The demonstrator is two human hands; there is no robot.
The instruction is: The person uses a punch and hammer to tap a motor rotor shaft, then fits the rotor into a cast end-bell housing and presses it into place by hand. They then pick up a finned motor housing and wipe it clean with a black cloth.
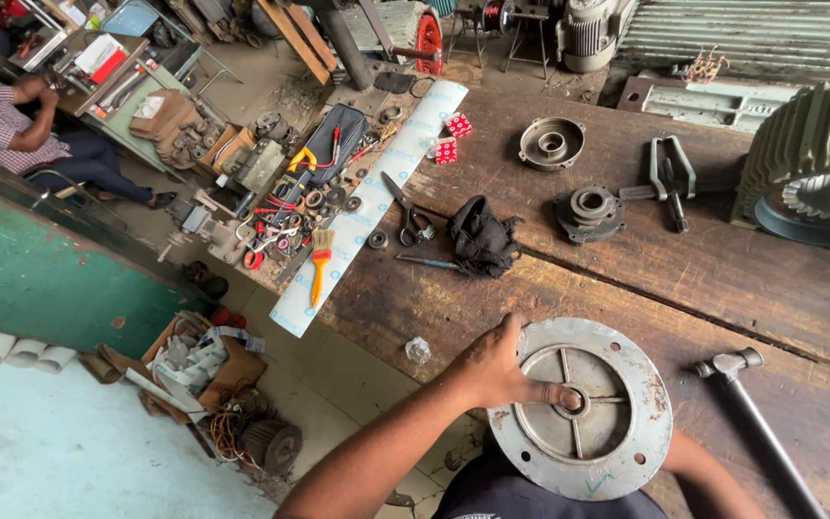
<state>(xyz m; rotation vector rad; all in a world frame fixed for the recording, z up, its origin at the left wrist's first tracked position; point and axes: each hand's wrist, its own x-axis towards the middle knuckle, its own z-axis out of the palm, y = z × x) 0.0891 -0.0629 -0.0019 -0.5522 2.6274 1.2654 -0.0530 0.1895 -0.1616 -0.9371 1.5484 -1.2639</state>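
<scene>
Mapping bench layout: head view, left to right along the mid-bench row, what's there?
Yellow-handled brush → scissors → black cloth → small bearing housing → gear puller → finned motor casing.

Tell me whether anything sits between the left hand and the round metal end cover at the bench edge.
Nothing visible does. The left hand already rests on the round metal end cover, fingers reaching its centre hub. The hammer lies apart to the right. The right hand is hidden beneath the cover.
</scene>
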